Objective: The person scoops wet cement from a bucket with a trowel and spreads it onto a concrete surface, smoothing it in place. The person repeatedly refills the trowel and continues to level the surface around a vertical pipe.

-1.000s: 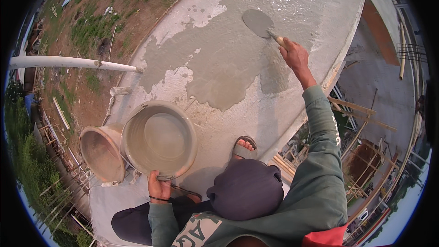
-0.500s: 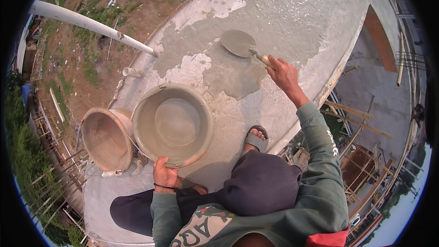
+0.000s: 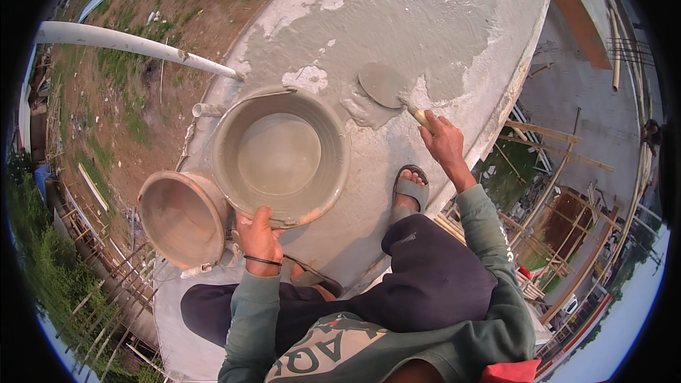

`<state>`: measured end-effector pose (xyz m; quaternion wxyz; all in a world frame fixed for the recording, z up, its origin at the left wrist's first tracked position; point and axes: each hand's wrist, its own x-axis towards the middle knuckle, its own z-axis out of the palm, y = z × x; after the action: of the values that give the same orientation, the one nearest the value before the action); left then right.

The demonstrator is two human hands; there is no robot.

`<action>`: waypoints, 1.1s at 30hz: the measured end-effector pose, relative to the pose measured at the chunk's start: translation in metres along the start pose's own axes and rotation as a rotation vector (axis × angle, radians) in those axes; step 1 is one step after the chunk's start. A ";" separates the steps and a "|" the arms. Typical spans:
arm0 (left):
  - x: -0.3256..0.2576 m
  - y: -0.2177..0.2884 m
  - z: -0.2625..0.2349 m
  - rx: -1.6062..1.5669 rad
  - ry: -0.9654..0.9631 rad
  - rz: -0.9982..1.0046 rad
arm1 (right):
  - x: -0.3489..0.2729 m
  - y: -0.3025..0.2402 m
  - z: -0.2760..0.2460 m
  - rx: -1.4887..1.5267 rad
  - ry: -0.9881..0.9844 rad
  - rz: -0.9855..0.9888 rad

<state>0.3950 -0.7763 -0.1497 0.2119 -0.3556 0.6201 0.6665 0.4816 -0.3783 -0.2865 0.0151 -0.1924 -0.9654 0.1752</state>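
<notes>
I crouch on a high concrete slab (image 3: pixel 369 241) partly covered with wet grey cement (image 3: pixel 425 21). My right hand (image 3: pixel 443 138) grips the wooden handle of a trowel (image 3: pixel 383 85), whose cement-coated blade lies flat on the wet surface. My left hand (image 3: pixel 259 237) holds the near rim of a large grey bucket (image 3: pixel 280 156) with wet cement in its bottom. The bucket stands on the slab in front of my knees.
An empty brownish bucket (image 3: pixel 181 216) leans at the slab's left edge. A white pipe (image 3: pixel 135 44) reaches in from the left, with a short pipe stub (image 3: pixel 206 109) nearby. My sandalled foot (image 3: pixel 410 190) is near the right edge; bamboo scaffolding (image 3: pixel 560 191) and ground lie far below.
My right hand has drawn the trowel back toward me across the wet cement. The grey bucket is closer and larger in view, my left hand still on its rim.
</notes>
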 end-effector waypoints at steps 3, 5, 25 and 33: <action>0.004 0.002 0.025 0.163 -0.005 0.167 | -0.011 -0.004 -0.007 -0.043 0.065 0.092; 0.012 0.001 0.043 0.210 -0.029 0.355 | -0.021 -0.009 -0.010 -0.044 0.062 0.099; 0.012 0.037 0.075 0.207 -0.193 0.164 | -0.028 0.022 -0.003 -0.025 0.147 0.440; 0.004 0.097 0.005 0.032 -0.323 -0.157 | -0.102 -0.044 -0.005 0.328 -0.144 0.248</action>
<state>0.3212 -0.7856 -0.0876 0.3657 -0.2879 0.5589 0.6863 0.5601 -0.4535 -0.2627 -0.0444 -0.2917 -0.8915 0.3438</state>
